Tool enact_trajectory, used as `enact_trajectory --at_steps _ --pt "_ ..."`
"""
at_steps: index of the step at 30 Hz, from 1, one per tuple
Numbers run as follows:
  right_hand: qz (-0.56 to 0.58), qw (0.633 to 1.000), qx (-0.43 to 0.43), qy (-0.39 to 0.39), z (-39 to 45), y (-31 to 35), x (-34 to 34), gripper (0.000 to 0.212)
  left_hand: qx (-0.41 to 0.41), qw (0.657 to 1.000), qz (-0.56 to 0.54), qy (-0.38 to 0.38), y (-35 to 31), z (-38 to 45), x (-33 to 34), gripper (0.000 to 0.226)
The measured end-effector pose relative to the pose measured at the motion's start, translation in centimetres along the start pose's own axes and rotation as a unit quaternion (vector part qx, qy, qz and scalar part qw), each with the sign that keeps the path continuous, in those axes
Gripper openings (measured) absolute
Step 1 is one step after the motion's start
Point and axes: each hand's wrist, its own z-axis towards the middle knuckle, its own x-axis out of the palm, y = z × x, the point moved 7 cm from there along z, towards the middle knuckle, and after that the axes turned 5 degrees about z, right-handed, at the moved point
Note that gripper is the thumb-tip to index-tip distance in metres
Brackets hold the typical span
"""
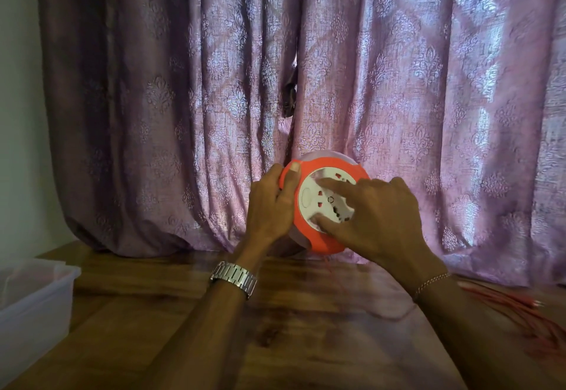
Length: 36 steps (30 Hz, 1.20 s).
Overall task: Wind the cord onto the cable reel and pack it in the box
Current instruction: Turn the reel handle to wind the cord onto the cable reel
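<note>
Raised above the desk (275, 328) in front of the curtain (398, 67), the reel (324, 202) is held between both hands, its white socket face turned toward the camera. The left hand (271, 205) grips the orange rim on its left side, thumb laid over the upper edge, fingers curled behind. The right hand (382, 218) rests on the socket face with fingers spread and fairly straight, the index fingertip reaching across near the top of the white disc and the thumb pressing at its lower edge; this grip is wide, not closed round anything. Below the reel a thin red cord (340, 285) hangs down to the desk, somewhat blurred, and trails off to the right of the right wrist, where more cord lies in loose strands. Far to the left of the left forearm, a clear plastic box (36, 297) stands on the desk.
</note>
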Motion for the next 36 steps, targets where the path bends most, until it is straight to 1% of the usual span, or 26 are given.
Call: enact_trajectory --at_steps 2,4,8,10,12,14,15,17,20,23,27,30,32,34,36 --pt "-0.007 1.000 0.022 -0.021 0.1 -0.2 -0.1 0.067 -0.001 1.000 -0.007 0.002 -0.1 0.0 0.1 0.051" --pt "-0.014 0.999 0.024 -0.027 0.2 -0.2 -0.3 0.071 0.001 1.000 -0.006 0.003 -0.3 0.0 0.2 0.050" --pt "-0.043 0.999 0.031 -0.010 0.1 0.0 -0.6 0.071 -0.008 1.000 -0.004 0.009 -0.1 0.0 0.2 0.055" --pt "-0.036 0.999 0.023 -0.014 0.3 0.1 -1.0 0.064 -0.013 1.000 -0.009 0.011 0.1 0.0 0.3 0.056" --pt "0.017 1.000 -0.015 -0.015 0.4 0.5 -1.2 0.047 -0.014 1.000 -0.009 0.009 0.2 0.1 0.2 0.055" --pt "0.067 0.993 -0.097 -0.012 0.3 1.3 -1.5 0.021 -0.012 1.000 -0.008 0.008 0.2 0.1 0.1 0.053" --pt "0.082 0.988 -0.134 0.001 0.3 1.6 -1.5 0.018 -0.011 1.000 -0.009 0.007 0.2 0.1 0.1 0.052" --pt "0.097 0.980 -0.163 0.055 0.2 2.1 -1.0 0.035 -0.013 1.000 -0.012 0.007 0.2 0.1 0.0 0.049" --pt "0.091 0.979 -0.145 0.107 0.1 2.2 -0.5 0.050 -0.017 1.000 -0.025 0.000 0.4 0.1 -0.2 0.050" --pt "0.087 0.980 -0.131 0.120 0.1 2.3 -0.3 0.053 -0.011 0.999 -0.033 0.000 0.4 0.2 -0.1 0.055" --pt "0.067 0.985 -0.129 0.091 0.0 1.8 -0.3 0.046 -0.005 0.999 -0.038 0.019 0.3 0.0 0.4 0.050" --pt "0.047 0.990 -0.110 0.075 0.0 1.4 -0.1 0.051 -0.001 0.999 -0.030 0.010 0.3 0.1 0.3 0.045" --pt "0.039 0.995 -0.071 0.053 -0.1 1.0 -0.1 0.054 0.000 1.000 -0.028 0.006 0.5 0.2 0.3 0.044" --pt "0.043 0.999 -0.011 0.013 0.0 0.2 -0.4 0.056 -0.004 0.999 -0.032 0.002 0.5 0.3 0.3 0.045" --pt "0.045 0.998 0.032 -0.018 0.2 -0.4 -0.5 0.064 -0.011 0.999 -0.043 0.001 0.6 0.2 0.5 0.045"
